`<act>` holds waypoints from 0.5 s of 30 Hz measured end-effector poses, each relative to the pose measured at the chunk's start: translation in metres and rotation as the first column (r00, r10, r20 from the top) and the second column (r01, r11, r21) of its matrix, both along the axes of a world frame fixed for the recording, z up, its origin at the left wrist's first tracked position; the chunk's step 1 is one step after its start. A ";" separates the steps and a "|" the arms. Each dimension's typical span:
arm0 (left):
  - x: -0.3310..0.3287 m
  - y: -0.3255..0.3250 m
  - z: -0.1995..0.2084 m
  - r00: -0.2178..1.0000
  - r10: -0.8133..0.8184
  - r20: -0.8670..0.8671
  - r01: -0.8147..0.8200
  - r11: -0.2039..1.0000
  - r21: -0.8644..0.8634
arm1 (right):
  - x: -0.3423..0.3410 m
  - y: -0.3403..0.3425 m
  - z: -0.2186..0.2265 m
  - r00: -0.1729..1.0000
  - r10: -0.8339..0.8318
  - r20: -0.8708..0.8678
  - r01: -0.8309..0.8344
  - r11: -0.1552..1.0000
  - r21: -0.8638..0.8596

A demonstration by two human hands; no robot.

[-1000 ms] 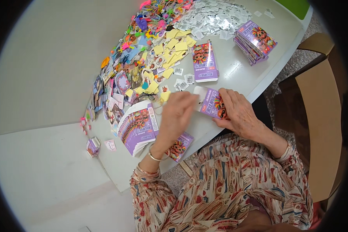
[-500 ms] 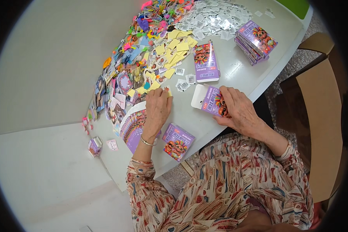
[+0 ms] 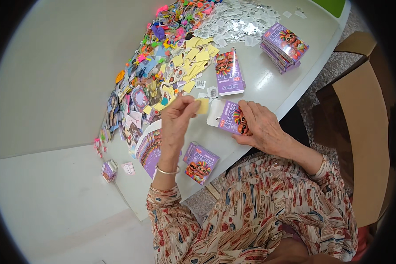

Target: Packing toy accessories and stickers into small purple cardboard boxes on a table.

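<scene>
Between thumb and fingers, my left hand (image 3: 177,116) pinches a small yellow card (image 3: 202,106). Just right of that card is the open white flap end of a purple printed box (image 3: 228,115). My right hand (image 3: 263,127) is wrapped round the other end of this box and hides part of its front. Beneath my left wrist lies a fan of flat purple cartons (image 3: 150,147), partly covered by my arm. Beyond the held box, a pile of yellow cards (image 3: 193,61) spreads over the table.
Another purple box (image 3: 230,75) lies beyond my right hand, with a stack of boxes (image 3: 286,46) at the far right. One box (image 3: 201,163) sits near the table edge. Colourful trinkets (image 3: 176,31) and small white packets (image 3: 242,22) are heaped behind. A brown carton (image 3: 361,132) stands at right.
My left hand has lifted from the pile's edge and turned, bringing the yellow card toward the box's open end. My right hand keeps its hold on the box.
</scene>
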State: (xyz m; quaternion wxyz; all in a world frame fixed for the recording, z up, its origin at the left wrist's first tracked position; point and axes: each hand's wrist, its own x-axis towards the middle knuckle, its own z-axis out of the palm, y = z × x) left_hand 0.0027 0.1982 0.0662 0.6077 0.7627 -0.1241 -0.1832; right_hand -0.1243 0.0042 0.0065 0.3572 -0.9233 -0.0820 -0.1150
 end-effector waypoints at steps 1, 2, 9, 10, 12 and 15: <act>-0.006 -0.006 0.000 1.000 0.010 0.000 -0.010 0.999 -0.030 | 0.001 0.001 0.000 1.000 0.001 0.002 -0.001 1.000 0.000; -0.009 -0.004 -0.004 0.999 0.006 -0.043 -0.006 1.000 -0.002 | 0.001 0.002 0.002 1.000 0.003 -0.004 -0.003 1.000 0.020; -0.028 -0.008 -0.034 0.843 -0.234 0.485 0.057 0.934 0.352 | -0.003 0.006 -0.001 1.000 -0.017 0.017 0.016 0.997 0.073; -0.025 -0.005 -0.037 0.872 -0.288 0.396 0.181 0.941 0.285 | -0.004 0.005 -0.003 1.000 -0.020 0.022 0.019 0.997 0.069; -0.015 -0.009 -0.019 0.918 -0.364 0.160 0.323 0.917 0.234 | -0.006 0.003 -0.009 0.996 -0.034 0.085 0.024 0.992 0.125; 0.013 -0.011 -0.005 0.910 -0.414 -0.011 0.414 0.906 0.091 | -0.004 -0.002 -0.011 0.995 -0.077 0.063 0.065 0.983 0.171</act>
